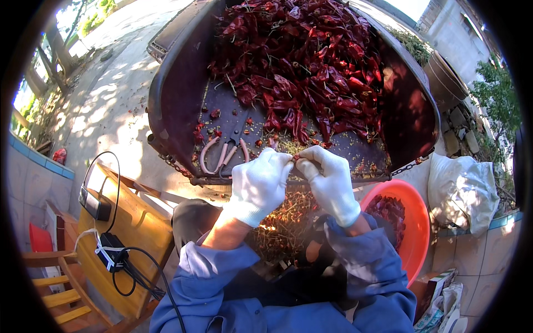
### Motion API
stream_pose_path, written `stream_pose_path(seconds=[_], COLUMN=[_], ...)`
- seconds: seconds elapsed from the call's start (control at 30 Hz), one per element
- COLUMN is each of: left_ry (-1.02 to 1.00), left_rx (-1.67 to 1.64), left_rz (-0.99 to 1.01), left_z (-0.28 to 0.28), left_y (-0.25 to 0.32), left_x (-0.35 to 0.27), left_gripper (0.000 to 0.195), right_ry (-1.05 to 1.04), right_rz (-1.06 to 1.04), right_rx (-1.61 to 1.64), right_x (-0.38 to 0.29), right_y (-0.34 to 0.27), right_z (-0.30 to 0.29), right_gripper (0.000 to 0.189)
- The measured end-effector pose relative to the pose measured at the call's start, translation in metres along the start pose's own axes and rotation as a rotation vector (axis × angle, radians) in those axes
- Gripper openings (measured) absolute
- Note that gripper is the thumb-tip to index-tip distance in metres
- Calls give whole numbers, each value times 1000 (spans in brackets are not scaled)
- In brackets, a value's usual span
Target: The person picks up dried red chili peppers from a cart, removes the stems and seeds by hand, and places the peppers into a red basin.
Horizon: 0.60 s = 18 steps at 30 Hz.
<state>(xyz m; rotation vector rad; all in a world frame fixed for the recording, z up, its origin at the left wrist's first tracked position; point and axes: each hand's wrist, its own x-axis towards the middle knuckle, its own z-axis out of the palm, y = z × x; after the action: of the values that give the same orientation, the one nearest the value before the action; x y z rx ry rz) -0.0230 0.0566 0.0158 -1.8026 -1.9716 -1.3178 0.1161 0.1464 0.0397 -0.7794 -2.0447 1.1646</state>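
Observation:
My left hand (pixel 260 183), in a white knit glove, and my right hand (pixel 329 179), gloved alike, meet over the front edge of a dark cart bed (pixel 287 182). Between the fingertips is a small red piece of dried chili (pixel 296 157); the right thumb and forefinger pinch it, and the left fingertips are right beside it. What the left fingers hold, if anything, is hidden. Scissors with pink-wrapped handles (pixel 225 156) lie on the bed beyond my left hand. A large heap of dried red chilies (pixel 300 66) fills the back of the bed.
At right stand an orange-red basin (pixel 416 224) holding chilies and a white sack (pixel 462 191). A wooden chair (pixel 137 224) with black adapters and cables (pixel 110 249) is at left. Stems and scraps (pixel 287 224) lie below my hands. Chains (pixel 404 167) hang at the bed's corners.

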Motion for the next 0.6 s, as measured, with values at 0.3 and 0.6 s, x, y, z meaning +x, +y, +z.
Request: stream_pose_path(seconds=[0.3,0.6], left_ry=[-144,78], left_rx=[-842,-1437], left_rz=[-787,-1060], left_z=[-7,-8], left_y=[-2,-15], left_x=[12,11], left_gripper=[26,50], right_ry=[-86,-165], right_rz=[259,354], right_rx=[526,716], right_x=[3,-7], right_y=[3,-9], right_z=[-1,1], right_gripper=[21,28])
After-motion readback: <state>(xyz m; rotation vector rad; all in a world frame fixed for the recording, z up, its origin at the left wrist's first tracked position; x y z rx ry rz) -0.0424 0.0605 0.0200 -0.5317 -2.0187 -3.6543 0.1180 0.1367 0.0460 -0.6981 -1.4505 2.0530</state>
